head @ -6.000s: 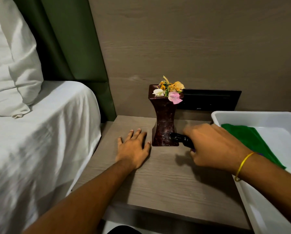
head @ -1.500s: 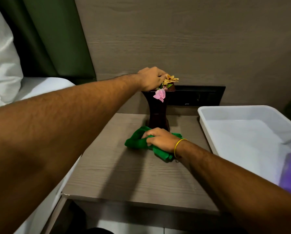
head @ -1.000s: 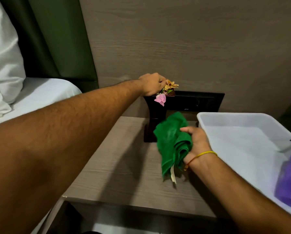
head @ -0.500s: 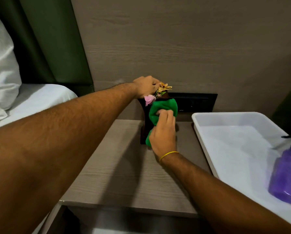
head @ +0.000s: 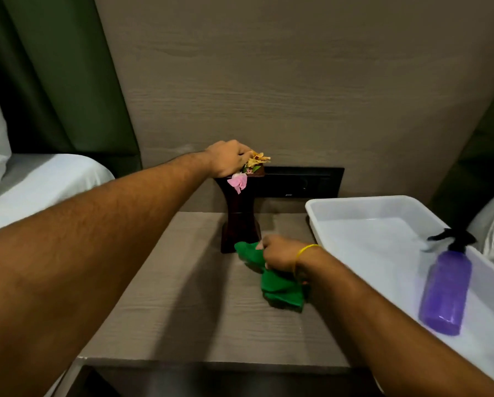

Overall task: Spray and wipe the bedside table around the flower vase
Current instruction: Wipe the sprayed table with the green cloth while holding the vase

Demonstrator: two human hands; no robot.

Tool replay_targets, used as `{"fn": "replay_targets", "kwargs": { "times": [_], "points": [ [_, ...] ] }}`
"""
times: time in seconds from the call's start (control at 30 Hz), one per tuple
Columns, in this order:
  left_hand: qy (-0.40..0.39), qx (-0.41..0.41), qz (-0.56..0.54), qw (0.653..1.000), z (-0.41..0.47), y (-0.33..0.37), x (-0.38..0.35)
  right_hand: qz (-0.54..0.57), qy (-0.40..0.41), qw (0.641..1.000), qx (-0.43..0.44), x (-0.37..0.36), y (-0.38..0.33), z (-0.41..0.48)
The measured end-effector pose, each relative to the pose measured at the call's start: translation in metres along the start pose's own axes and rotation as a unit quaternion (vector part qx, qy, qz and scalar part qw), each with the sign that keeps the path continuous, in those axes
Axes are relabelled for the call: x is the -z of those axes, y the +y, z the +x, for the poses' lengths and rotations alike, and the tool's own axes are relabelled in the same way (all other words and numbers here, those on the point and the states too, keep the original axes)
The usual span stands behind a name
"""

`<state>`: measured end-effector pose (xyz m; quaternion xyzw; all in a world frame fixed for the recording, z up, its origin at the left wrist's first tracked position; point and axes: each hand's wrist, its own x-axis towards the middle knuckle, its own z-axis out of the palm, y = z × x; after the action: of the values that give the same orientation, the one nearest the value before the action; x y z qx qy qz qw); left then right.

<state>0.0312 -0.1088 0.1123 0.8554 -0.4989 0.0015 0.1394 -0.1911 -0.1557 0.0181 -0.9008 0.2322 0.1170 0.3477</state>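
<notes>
I am bracing the flower vase [head: 240, 216] with my left hand [head: 227, 160], fingers curled over its rim beside the orange and pink flowers [head: 251, 167]. Purpose, as I judge it: the vase is tall, narrow at the waist, likely top-heavy, and I am working a cloth right at its foot, so a nudge could tip it. It is standing upright at the back of the bedside table [head: 182, 305], close to the wall panel and the dark socket plate [head: 300, 181].

My right hand [head: 280, 255] is clamped on the bunched green cloth [head: 280, 285], pressing it onto the tabletop; one corner of the cloth is touching the vase's base on the front right side. Bunching gives a thick pad and keeps loose ends from catching the vase.

The purple spray bottle [head: 445, 292] is lying on its side in the white tray [head: 354, 202] to the right, out of the wiping path. Spraying looks finished; wiping is under way. Table surface left of the vase is probably not yet covered.
</notes>
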Motion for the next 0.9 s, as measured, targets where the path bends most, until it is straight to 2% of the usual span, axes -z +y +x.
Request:
{"fn": "replay_targets", "kwargs": {
  "times": [0.03,0.07,0.13,0.17,0.2,0.27,0.3,0.33,0.4,0.47,0.5,0.53,0.6,0.67,0.8,0.9],
  "points": [
    [-0.001,-0.002,0.001,1.0,-0.001,0.001,0.001,0.138,-0.003,0.99,-0.014,0.007,0.004,-0.01],
    [-0.001,-0.005,0.004,1.0,-0.001,0.001,0.001,0.279,-0.006,0.96,-0.022,0.014,0.009,-0.02],
    [-0.007,-0.008,0.004,1.0,-0.002,0.002,0.0,0.525,-0.03,0.85,-0.012,0.026,0.021,-0.042],
    [-0.011,-0.008,-0.001,1.0,-0.002,0.002,0.0,0.602,-0.037,0.797,-0.001,0.033,0.028,-0.052],
    [-0.012,-0.006,-0.006,1.0,-0.003,0.003,0.0,0.649,-0.029,0.76,0.011,0.042,0.035,-0.061],
    [-0.01,-0.004,-0.012,1.0,-0.004,0.006,0.002,0.691,0.021,0.722,0.024,0.062,0.046,-0.075],
    [-0.008,-0.003,-0.013,1.0,-0.005,0.007,0.002,0.696,0.061,0.715,0.026,0.071,0.051,-0.08],
    [-0.007,-0.002,-0.013,1.0,-0.006,0.008,0.003,0.689,0.115,0.715,0.031,0.08,0.054,-0.083],
    [-0.008,-0.001,-0.011,1.0,-0.008,0.01,0.004,0.618,0.26,0.741,0.04,0.096,0.062,-0.081],
    [-0.007,0.003,-0.014,1.0,-0.009,0.01,0.005,0.419,0.422,0.803,0.023,0.107,0.076,-0.074],
    [-0.007,0.003,-0.016,1.0,-0.01,0.01,0.005,0.275,0.474,0.837,0.006,0.109,0.081,-0.069],
    [-0.007,0.005,-0.017,1.0,-0.01,0.01,0.005,0.135,0.485,0.864,-0.014,0.109,0.085,-0.065],
    [-0.007,0.01,-0.02,1.0,-0.01,0.011,0.005,-0.068,0.432,0.897,-0.068,0.101,0.092,-0.05],
    [-0.004,0.011,-0.016,1.0,-0.011,0.012,0.006,-0.139,0.327,0.928,-0.111,0.084,0.098,-0.033],
    [0.007,0.011,-0.02,1.0,-0.015,0.004,-0.002,-0.126,0.157,0.966,-0.162,0.06,0.113,-0.008],
    [0.032,0.005,-0.032,0.999,-0.01,-0.001,-0.01,-0.088,0.119,0.971,-0.19,0.067,0.116,0.005]
  ]
}}
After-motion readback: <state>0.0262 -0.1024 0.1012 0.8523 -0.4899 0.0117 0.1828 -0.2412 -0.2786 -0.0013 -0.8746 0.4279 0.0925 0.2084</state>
